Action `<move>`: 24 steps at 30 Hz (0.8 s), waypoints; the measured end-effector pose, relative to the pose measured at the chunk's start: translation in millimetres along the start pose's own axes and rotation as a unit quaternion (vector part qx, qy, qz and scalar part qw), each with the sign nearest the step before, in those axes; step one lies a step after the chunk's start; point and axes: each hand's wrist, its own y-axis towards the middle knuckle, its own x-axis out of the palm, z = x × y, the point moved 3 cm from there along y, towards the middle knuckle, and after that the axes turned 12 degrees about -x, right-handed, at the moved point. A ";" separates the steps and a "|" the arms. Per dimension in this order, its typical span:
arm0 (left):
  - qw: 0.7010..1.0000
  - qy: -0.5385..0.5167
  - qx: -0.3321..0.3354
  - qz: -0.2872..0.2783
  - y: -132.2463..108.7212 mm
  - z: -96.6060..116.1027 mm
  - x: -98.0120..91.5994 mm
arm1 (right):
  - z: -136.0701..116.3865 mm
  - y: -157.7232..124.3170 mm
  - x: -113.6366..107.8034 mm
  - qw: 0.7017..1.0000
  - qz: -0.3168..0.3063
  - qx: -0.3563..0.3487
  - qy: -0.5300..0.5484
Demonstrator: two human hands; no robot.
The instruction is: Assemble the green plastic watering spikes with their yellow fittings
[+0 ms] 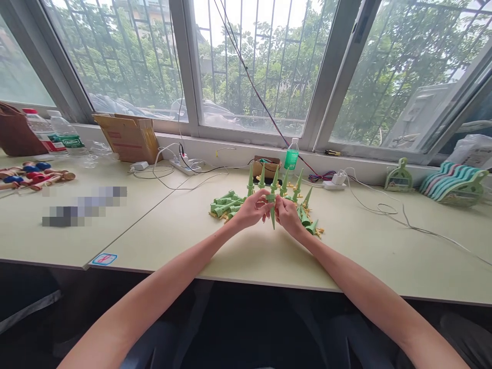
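Stretches two bare forearms (169, 287) in over the near edge of the table (246, 261). Pinches one green spike (273, 218) between left hand (251, 210) and right hand (289, 215), grip of each narrow and closed on it, tip pointing down. Keeps green tubes (229, 206) piled just left of the hands, green cones (313, 225) with yellow pieces (319, 232) lying just right. Shows, behind the hands, a row of upright spikes (274, 180); farther back, a small cardboard box (269, 168) beside a green-labelled bottle (291, 159); farthest, windows (249, 61).
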 end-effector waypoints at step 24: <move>0.991 -0.110 -0.066 0.037 0.6 5.2 -0.8 | -22.5 6.0 -7.0 0.984 -0.010 -0.096 -0.150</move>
